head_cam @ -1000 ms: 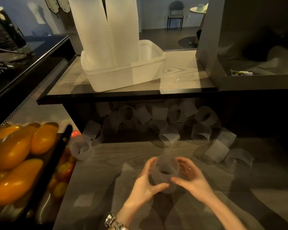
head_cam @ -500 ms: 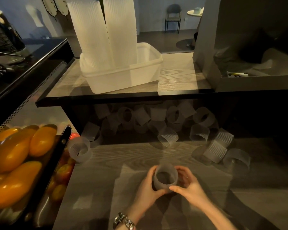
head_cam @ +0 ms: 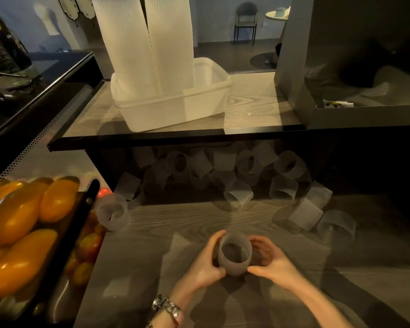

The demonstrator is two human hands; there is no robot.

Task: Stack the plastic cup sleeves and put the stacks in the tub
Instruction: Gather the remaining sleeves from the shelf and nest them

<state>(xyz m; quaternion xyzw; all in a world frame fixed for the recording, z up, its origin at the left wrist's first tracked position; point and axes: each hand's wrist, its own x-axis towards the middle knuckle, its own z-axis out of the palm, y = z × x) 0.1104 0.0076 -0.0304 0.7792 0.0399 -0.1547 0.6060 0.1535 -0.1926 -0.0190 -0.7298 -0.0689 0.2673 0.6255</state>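
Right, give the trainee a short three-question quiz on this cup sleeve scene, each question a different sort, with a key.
1. True or false: the tub on the upper shelf already holds two tall stacks of sleeves.
2. Multiple choice: the sleeve being handled is held by A) the left hand only, B) the right hand only, C) both hands.
3. Fill in: most loose sleeves lie piled ___ the upper shelf.

Key: 1 true; 2 C; 3 under.
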